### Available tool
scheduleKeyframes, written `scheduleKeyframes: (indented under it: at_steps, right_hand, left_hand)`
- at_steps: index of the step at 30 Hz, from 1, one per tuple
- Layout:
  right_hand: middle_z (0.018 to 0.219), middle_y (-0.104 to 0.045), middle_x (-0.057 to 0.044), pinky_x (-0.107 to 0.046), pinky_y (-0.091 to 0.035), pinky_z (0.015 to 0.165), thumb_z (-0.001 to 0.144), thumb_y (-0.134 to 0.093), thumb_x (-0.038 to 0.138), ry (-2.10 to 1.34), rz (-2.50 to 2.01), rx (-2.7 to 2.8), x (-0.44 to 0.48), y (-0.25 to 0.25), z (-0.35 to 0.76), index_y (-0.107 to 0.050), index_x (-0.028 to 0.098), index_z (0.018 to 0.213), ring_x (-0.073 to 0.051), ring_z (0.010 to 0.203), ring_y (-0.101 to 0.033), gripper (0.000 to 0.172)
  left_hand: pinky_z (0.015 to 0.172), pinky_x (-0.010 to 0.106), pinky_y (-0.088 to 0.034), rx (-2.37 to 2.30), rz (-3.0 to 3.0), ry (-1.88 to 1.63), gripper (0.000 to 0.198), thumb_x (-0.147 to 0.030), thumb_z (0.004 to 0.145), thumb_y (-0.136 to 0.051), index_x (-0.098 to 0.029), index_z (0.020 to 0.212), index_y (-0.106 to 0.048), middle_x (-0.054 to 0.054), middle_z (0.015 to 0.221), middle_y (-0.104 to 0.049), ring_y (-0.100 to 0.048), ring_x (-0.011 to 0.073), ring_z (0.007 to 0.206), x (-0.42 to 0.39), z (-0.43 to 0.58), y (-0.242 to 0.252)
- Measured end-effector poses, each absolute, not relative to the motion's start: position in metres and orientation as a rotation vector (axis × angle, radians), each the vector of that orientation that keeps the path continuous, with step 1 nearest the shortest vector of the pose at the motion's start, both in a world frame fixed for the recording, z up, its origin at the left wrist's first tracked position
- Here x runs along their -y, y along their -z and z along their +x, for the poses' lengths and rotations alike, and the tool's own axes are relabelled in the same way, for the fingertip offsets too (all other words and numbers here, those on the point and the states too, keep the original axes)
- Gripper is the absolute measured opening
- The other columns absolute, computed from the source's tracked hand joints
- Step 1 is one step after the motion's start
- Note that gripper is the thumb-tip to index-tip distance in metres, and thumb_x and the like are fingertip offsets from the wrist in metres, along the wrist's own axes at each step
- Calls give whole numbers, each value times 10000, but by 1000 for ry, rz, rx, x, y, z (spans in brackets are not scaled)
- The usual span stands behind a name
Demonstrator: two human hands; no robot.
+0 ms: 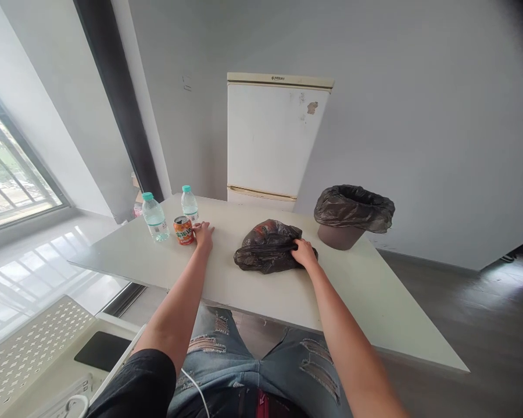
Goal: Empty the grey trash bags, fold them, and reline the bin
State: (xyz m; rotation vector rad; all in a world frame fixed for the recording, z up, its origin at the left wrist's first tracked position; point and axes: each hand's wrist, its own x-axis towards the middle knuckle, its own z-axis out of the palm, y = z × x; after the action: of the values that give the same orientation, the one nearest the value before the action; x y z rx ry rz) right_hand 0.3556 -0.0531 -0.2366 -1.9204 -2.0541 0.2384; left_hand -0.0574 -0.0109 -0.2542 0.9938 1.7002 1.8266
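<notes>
On the left half of the table, my left hand (204, 236) lies with its fingers stretched out, right beside an orange drink can (183, 231). Its fingertips are close to the can's right side; I cannot tell whether they touch it. A clear water bottle (156, 217) with a teal cap stands left of the can, and a second water bottle (189, 204) stands behind it. My right hand (304, 253) grips the right side of a black plastic bag (268, 247). The bag is bunched up, and something reddish shows faintly through its top.
A brown trash bin (340, 237) lined with a black bag stands at the table's (375, 307) back right. Beyond the table is a white refrigerator (272, 139). A pale perforated rack (39, 342) with a dark flat thing (103, 350) sits at lower left.
</notes>
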Motion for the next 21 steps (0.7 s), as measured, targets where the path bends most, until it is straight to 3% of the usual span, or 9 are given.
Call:
scheduleKeyframes:
  at_steps: [10,16,21]
  right_hand:
    - [1364,-716,-123,-333,-472,1052,932,-592,176,-225,-1922,2060,54,236,355,-768,184,1253,-312,1288,-623,367]
    - [1350,-718,-132,-345,-471,1060,925,-601,179,-229,-1931,2054,54,235,354,-776,189,1223,-316,1275,-623,346]
    - [1349,-720,-128,-346,-472,1062,934,-599,185,-226,-1927,2050,55,234,354,-783,197,1220,-310,1269,-625,340]
  left_hand:
    - [999,355,-649,-1435,625,-1930,480,-163,991,-520,-305,1418,-354,191,1667,-419,-612,197,1417,20,-48,246]
    - [1027,434,-649,-1353,568,-1959,628,-118,989,-534,-400,1496,-296,144,1667,-448,-628,206,1402,24,-46,246]
    - [1057,473,-639,-1284,513,-1973,675,-93,969,-567,-386,1524,-319,151,1605,-509,-628,243,1413,26,-47,248]
